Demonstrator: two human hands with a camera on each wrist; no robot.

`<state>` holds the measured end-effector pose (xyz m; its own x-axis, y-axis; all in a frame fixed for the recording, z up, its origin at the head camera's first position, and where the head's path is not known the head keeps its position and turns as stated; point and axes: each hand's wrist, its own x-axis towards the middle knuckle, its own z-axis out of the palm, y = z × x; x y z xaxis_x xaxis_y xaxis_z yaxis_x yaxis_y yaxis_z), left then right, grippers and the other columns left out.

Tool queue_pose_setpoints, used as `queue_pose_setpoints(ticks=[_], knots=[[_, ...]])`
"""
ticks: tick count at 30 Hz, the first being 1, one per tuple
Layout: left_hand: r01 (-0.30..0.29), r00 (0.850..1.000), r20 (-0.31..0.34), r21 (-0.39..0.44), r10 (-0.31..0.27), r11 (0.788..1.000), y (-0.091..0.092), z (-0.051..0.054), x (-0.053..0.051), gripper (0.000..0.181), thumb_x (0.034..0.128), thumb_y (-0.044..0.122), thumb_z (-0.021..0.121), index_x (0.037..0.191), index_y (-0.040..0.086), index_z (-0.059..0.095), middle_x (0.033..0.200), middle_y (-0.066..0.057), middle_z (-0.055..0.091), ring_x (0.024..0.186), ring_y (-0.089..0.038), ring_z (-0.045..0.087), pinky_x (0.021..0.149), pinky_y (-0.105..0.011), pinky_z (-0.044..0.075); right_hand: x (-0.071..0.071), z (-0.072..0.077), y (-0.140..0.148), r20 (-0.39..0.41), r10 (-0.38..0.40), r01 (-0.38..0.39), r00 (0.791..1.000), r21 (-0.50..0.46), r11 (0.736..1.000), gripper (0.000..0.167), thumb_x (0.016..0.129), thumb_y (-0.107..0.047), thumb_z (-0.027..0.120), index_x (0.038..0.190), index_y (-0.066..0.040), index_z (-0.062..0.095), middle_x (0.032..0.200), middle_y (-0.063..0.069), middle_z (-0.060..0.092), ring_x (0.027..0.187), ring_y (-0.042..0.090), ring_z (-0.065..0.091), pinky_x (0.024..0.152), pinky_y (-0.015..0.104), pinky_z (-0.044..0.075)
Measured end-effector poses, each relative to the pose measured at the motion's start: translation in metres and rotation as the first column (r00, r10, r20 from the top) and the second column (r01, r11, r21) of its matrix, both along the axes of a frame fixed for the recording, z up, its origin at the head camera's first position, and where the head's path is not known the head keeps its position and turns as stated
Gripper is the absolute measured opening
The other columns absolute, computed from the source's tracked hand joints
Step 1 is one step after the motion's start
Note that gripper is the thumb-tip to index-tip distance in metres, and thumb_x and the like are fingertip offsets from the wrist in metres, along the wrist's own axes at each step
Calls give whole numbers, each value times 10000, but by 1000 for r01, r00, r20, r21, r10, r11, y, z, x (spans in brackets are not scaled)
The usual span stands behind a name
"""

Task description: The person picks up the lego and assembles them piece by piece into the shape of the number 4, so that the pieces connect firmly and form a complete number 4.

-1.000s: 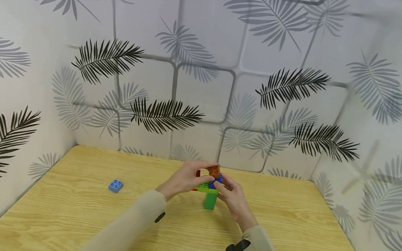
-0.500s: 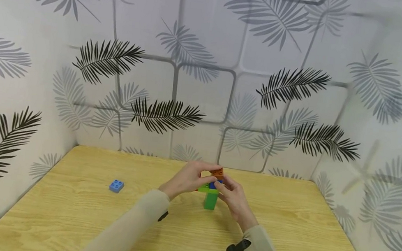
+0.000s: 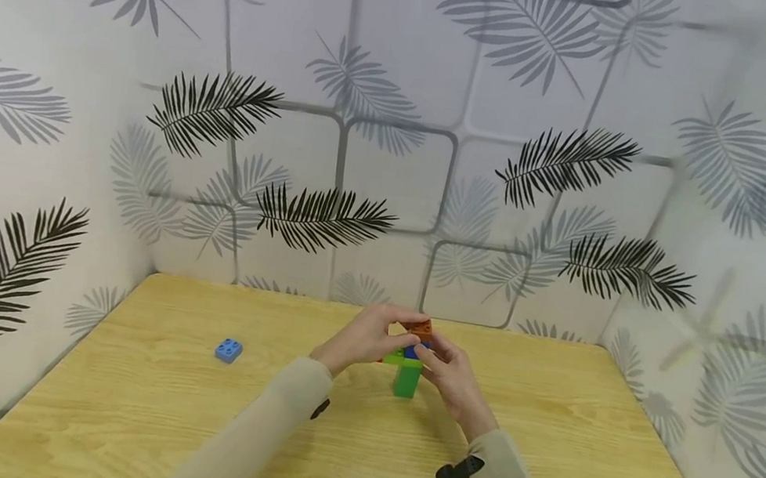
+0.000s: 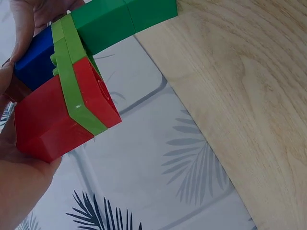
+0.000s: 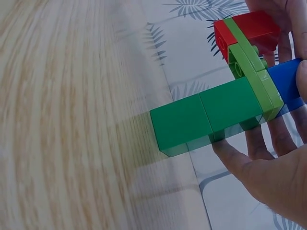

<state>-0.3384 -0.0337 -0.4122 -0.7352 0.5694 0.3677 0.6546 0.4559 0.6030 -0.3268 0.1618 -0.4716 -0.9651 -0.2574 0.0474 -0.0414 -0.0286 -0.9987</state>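
Observation:
A built piece of toy building bricks stands on the table between my hands. Two dark green bricks (image 5: 206,117) form its leg, under a lime green plate (image 5: 252,67). On the plate sit a blue brick (image 4: 37,58) and a red brick (image 4: 45,117); another red brick (image 4: 96,88) is under the plate's far end. An orange-brown brick (image 3: 421,328) tops the blue one. My left hand (image 3: 364,339) pinches the orange brick from above, its palm beside the red brick. My right hand (image 3: 454,377) holds the blue brick, thumb in front, fingers behind the column.
A loose light blue brick (image 3: 228,350) lies on the wooden table (image 3: 144,401) to the left, studs up. Leaf-patterned wall covering (image 3: 392,161) rises behind the table and along both sides. A black device (image 3: 458,474) is strapped to the right wrist.
My left hand has moved slightly right, bringing the orange brick over the blue brick's studs, which showed earlier. My right hand keeps its hold. The head view has shifted a little.

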Motion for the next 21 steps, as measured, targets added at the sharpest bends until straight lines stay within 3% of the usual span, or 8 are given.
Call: queue_pose_setpoints(ticks=[6, 9, 16, 21], knots=[[-26, 999, 44, 9, 25, 1000, -1, -4, 0, 406, 962, 272, 643, 1366, 254, 601, 1182, 31, 679, 647, -119, 547, 455, -267, 472, 3, 1, 2, 19, 43, -42, 999, -65, 997, 571, 986, -252, 604, 1490, -68, 407, 1492, 157, 429, 1355, 264, 433, 1143, 540, 317], [-36, 998, 55, 18, 35, 999, -1, -6, -1, 412, 947, 288, 664, 1354, 274, 610, 1155, 60, 676, 759, -120, 536, 471, -273, 471, 5, 5, 3, 32, 33, -30, 999, -80, 996, 550, 999, -265, 581, 1480, -59, 414, 1483, 130, 438, 1324, 214, 457, 1151, 529, 309], [-34, 999, 32, 28, 33, 999, 0, -8, -4, 432, 939, 282, 673, 1365, 264, 603, 1198, 68, 670, 738, -147, 525, 479, -249, 419, 5, 22, -4, -12, -89, 88, 996, -59, 994, 536, 970, -337, 619, 1400, -36, 509, 1393, 141, 525, 1272, 219, 511, 1095, 514, 397], [-27, 999, 18, 30, 26, 999, -1, -7, -4, 437, 931, 276, 683, 1361, 271, 606, 1185, 89, 679, 867, -170, 543, 538, -224, 359, 5, 28, -10, -11, -150, 149, 989, -25, 988, 507, 959, -304, 644, 1384, -51, 533, 1359, 140, 553, 1274, 268, 510, 1068, 532, 420]])
